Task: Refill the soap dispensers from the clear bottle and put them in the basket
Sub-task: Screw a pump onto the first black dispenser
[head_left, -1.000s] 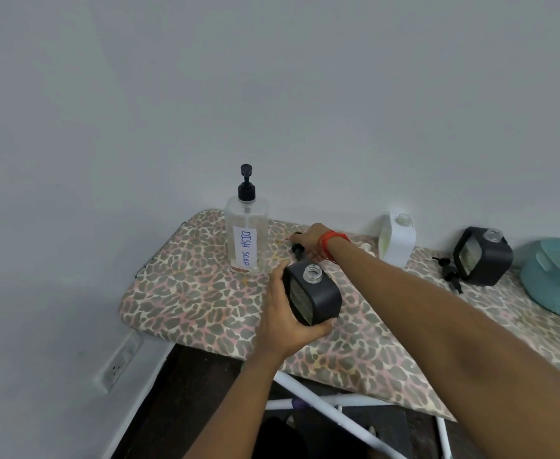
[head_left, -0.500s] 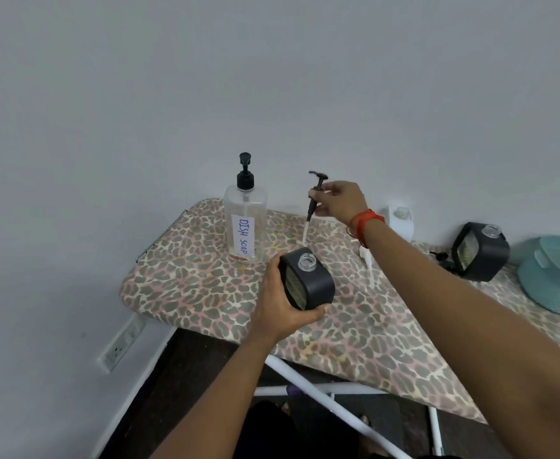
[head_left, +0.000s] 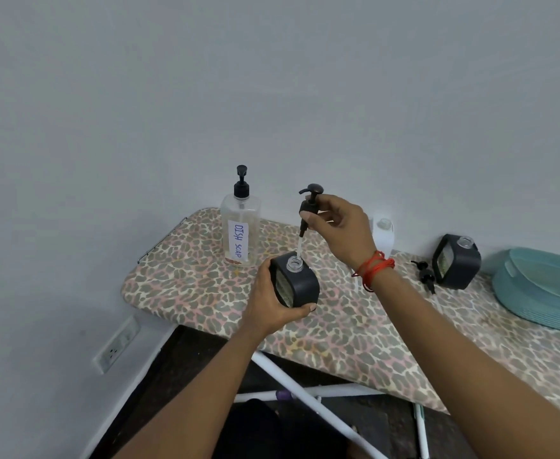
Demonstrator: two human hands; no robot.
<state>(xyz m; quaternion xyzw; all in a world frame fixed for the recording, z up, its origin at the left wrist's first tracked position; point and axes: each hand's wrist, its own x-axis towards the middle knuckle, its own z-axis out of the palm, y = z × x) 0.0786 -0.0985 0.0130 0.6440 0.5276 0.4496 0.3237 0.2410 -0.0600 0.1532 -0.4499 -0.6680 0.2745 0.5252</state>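
In the head view, the left hand (head_left: 272, 303) wraps fingers and thumb round the black dispenser (head_left: 296, 283), holding it tilted over the leopard-print board (head_left: 354, 326). The right hand (head_left: 341, 226) pinches the pump head (head_left: 309, 207) at its collar, and the thin dip tube hangs with its tip at the dispenser's open neck. The clear bottle (head_left: 240, 233) stands upright just behind, with its own pump on. The teal basket (head_left: 543, 289) lies well apart at the far right. A second black dispenser (head_left: 455, 261) and a white dispenser (head_left: 383, 235) stand uncapped near the wall. The held dispenser looks rigid, smooth and probably light. Soap could make it slippery, so a grip across its flat sides seems safest. The tube looks bendable, so the collar is the better hold.
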